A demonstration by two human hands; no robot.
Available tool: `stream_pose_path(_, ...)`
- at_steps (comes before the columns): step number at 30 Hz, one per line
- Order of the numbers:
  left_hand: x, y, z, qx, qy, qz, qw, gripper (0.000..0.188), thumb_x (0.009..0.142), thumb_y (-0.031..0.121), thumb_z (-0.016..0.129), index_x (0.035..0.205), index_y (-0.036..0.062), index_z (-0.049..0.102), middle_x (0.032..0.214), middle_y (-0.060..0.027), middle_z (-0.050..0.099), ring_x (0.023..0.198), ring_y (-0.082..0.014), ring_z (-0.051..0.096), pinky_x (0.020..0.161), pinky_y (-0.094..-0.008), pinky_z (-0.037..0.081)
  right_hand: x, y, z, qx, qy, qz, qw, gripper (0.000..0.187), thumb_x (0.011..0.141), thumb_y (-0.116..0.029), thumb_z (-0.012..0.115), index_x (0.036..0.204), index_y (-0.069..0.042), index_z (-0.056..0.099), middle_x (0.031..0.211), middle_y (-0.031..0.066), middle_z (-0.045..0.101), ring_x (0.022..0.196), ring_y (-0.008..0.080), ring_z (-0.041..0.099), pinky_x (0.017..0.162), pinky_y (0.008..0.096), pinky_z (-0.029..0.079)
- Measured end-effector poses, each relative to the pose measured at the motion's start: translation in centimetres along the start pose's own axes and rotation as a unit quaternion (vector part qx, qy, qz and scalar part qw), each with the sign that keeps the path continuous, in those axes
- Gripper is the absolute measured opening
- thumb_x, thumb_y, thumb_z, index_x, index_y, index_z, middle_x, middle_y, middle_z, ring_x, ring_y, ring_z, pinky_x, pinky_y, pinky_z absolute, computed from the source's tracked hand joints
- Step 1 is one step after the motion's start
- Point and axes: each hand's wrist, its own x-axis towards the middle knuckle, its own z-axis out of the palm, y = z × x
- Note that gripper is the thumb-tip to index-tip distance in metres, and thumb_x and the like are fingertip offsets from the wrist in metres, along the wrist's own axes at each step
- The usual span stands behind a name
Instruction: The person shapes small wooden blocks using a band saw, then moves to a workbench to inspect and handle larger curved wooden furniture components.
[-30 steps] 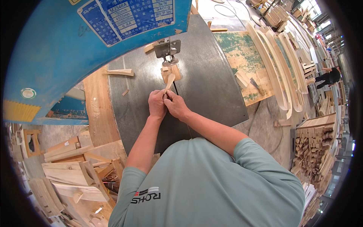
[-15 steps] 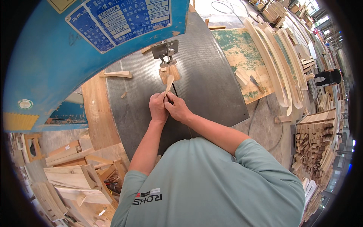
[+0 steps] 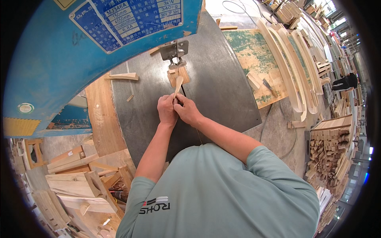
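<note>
A slim, curved piece of wood [image 3: 178, 85] is pinched between my hands above the dark metal table [image 3: 222, 83] of a bandsaw. My left hand [image 3: 167, 109] has its fingers closed round the near end, and my right hand [image 3: 188, 112] presses against it from the other side. Most of that near end is hidden by my fingers. The free end points away from me toward the blade guide [image 3: 174, 53] and its rollers. Under the guide lies a light wooden plate [image 3: 181, 75]. Whether the wood touches the blade is hard to make out.
The blue saw frame [image 3: 51, 67] arches over the upper left. Wood offcuts [image 3: 124, 76] lie on the table's left side. To the right, long curved wooden parts [image 3: 283, 63] rest beside a worn green board [image 3: 250, 47]. Lumber stacks [image 3: 331, 146] stand at right; a person [image 3: 346, 81] stands farther off.
My view has shifted very slightly. Both hands keep their hold on the wood, its free end turned a little, and stay close to the same spot on the table.
</note>
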Motion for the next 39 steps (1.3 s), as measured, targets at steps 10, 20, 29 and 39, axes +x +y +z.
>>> stream_pose_path(10,-0.1,0.6,0.7,-0.004,0.006,-0.003,1.000,0.005,0.085,0.009,0.067,0.089,0.0059,0.067,0.073,-0.0093,0.061,0.073,-0.0310,0.060,0.068,-0.0431,0.047,-0.7,0.3,-0.4,0.019,0.002,0.024,1.000,0.041,0.090,-0.008,0.052,0.131,-0.004,0.058,0.098,0.0071,0.062,0.091,0.0144,0.055,0.086,0.0292,0.048)
stream_pose_path(20,0.3,1.3,1.7,-0.002,0.030,-0.019,0.999,0.004,0.086,0.009,0.066,0.088,0.0052,0.068,0.076,-0.0097,0.063,0.075,-0.0320,0.061,0.068,-0.0439,0.050,-0.5,-0.2,-1.2,0.069,0.019,0.021,0.997,0.029,0.088,-0.006,0.053,0.116,-0.002,0.060,0.088,0.0106,0.060,0.082,0.0191,0.055,0.080,0.0323,0.049)
stream_pose_path(29,0.2,1.1,2.0,0.015,-0.009,-0.020,1.000,0.006,0.088,0.009,0.064,0.089,0.0036,0.067,0.072,-0.0105,0.061,0.071,-0.0328,0.061,0.067,-0.0452,0.049,-0.4,0.6,-1.4,0.054,0.004,0.047,0.997,0.046,0.091,-0.005,0.052,0.136,-0.002,0.058,0.096,0.0019,0.062,0.090,0.0108,0.055,0.084,0.0268,0.048)
stream_pose_path(39,0.9,1.2,2.9,0.019,0.023,-0.004,1.000,0.006,0.088,0.010,0.063,0.084,0.0042,0.063,0.070,-0.0102,0.061,0.069,-0.0327,0.061,0.066,-0.0448,0.047,0.8,1.7,-1.3,0.093,0.032,0.000,0.995,0.011,0.087,-0.003,0.050,0.094,0.002,0.058,0.082,0.0082,0.053,0.077,0.0176,0.051,0.071,0.0331,0.046)
